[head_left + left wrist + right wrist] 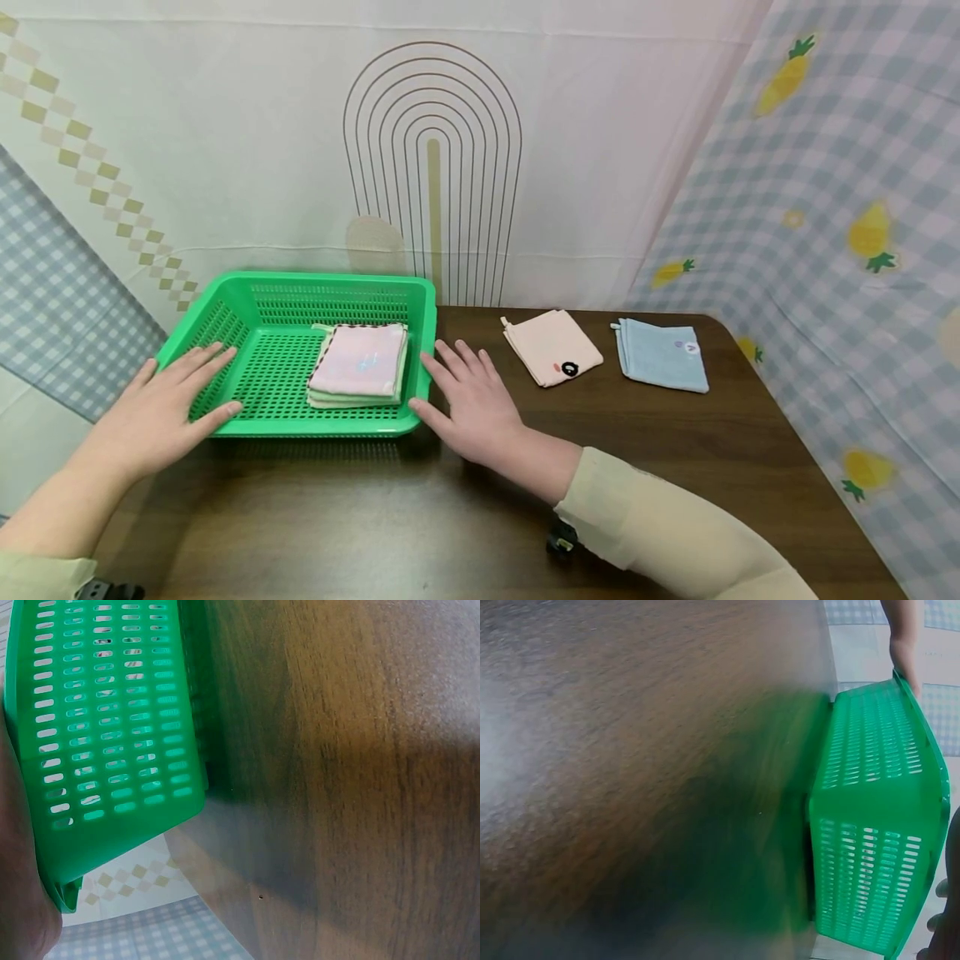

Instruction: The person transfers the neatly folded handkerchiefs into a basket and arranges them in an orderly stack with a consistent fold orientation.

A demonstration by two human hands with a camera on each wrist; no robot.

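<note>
Left hand (163, 410) and right hand (482, 407), fingers extended, touch a green rectangular plastic basket (315, 427); uneven pushing could skew it.

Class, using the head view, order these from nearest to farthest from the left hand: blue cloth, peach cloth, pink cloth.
1. Pink cloth, right of centre in the basket.
2. Peach cloth, on the table, right of the basket.
3. Blue cloth, right of the peach cloth.
</note>
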